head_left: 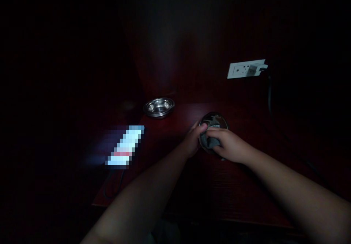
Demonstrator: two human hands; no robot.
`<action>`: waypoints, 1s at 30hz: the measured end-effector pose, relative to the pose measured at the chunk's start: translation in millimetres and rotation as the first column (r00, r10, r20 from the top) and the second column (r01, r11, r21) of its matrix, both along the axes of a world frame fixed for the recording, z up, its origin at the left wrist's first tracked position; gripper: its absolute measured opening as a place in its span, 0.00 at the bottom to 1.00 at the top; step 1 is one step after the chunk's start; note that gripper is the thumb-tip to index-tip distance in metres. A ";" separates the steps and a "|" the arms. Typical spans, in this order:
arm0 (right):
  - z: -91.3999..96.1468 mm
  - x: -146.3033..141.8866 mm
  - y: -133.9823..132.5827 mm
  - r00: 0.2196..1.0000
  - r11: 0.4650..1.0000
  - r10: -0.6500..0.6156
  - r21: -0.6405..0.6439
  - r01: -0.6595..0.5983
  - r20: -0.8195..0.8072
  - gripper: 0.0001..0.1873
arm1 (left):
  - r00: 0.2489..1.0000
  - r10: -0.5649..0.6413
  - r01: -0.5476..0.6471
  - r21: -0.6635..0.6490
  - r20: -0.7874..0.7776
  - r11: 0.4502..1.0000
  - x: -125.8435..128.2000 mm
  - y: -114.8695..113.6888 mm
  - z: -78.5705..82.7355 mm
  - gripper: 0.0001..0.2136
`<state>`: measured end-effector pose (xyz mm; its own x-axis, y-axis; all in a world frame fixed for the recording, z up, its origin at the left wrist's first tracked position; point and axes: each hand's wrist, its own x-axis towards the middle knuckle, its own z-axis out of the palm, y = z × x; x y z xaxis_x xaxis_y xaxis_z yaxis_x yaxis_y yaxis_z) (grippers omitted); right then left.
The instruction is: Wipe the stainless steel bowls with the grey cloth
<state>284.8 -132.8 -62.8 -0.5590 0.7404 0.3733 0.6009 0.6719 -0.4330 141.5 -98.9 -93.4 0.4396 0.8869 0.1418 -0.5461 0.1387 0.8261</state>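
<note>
A shiny metal bowl (224, 120) is tilted between my hands above the dark red table. My left hand (194, 141) grips its left rim, thumb on the inner side and fingers hidden behind. Inside the bowl, my right hand (229, 147) is closed on a grey cloth (210, 141), which is pressed against the inner wall. Further back on the left, more metal bowls (159, 107) appear to sit nested, away from both hands.
A lit phone (124, 147), blurred out, lies at the table's left edge with a cable (120, 181) below it. A white wall socket (245, 69) holds a plug with a dark cord (270, 94) at the right. The dark red table (175, 192) is dimly lit.
</note>
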 end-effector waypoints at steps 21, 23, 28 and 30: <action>19.5 29.4 8.9 0.862 0.900 -0.394 0.056 0.432 -0.318 0.04 | 0.996 -0.089 0.089 -0.021 -0.019 0.996 -2.8 0.2 1.0 0.29; 20.2 32.6 12.3 0.812 0.872 -0.440 0.032 0.488 -0.382 0.02 | 0.995 -0.098 0.097 -0.028 -0.030 0.995 -4.0 0.7 0.6 0.30; 22.1 38.5 15.1 0.679 0.825 -0.497 -0.053 0.562 -0.539 0.04 | 0.991 -0.130 0.128 -0.065 -0.025 0.990 -6.5 2.6 -1.9 0.30; 23.8 39.1 11.0 0.632 0.747 -0.518 0.056 0.663 -0.576 0.05 | 0.990 -0.139 0.135 -0.108 -0.036 0.985 -7.0 3.4 -3.0 0.31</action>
<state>323.8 -121.8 -39.0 0.2872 0.6870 0.6675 0.6514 0.3709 -0.6619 134.5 -95.5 -96.5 0.5617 0.8268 0.0296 -0.4800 0.2965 0.8256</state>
